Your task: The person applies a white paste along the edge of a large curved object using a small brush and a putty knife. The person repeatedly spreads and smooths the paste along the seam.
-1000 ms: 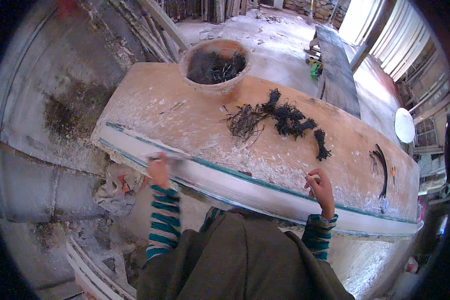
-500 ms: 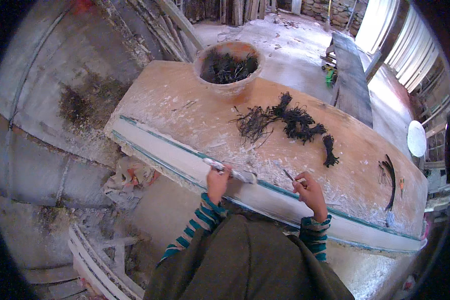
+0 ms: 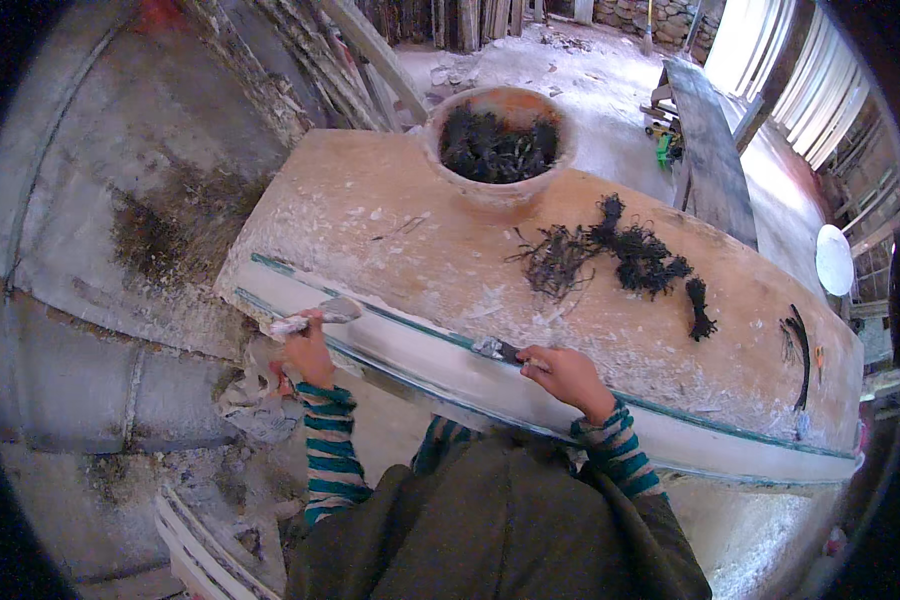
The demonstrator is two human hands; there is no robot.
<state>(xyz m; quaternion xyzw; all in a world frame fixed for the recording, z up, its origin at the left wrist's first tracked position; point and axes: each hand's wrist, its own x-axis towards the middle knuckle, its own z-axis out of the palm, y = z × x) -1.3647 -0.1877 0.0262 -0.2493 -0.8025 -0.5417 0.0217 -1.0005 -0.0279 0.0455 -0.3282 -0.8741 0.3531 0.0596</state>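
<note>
My left hand (image 3: 311, 357) is closed around a white-smeared hand tool (image 3: 340, 311) with a broad, flat end, over the left part of a long white strip. Whether the tool is a brush or a trowel, I cannot tell. In my right hand (image 3: 570, 380) is a small putty knife (image 3: 494, 348), its grey blade pointing left at the strip's far edge. The long white strip (image 3: 420, 352), smooth and wet-looking, lies between teal edges (image 3: 410, 318) along the near side of a wooden table (image 3: 360, 200).
A clay-coloured bowl (image 3: 560, 172) of dark fibres stands at the table's far side. Dark fibre bundles (image 3: 648, 262) lie right of centre. A curved dark strip (image 3: 802, 360) and an orange-handled tool (image 3: 820, 364) are at the right end. Beyond is a dark bench (image 3: 710, 150).
My left hand has moved left with its tool, away from the strip's middle. My right hand has shifted left, and the putty knife's blade is now down at the far teal edge.
</note>
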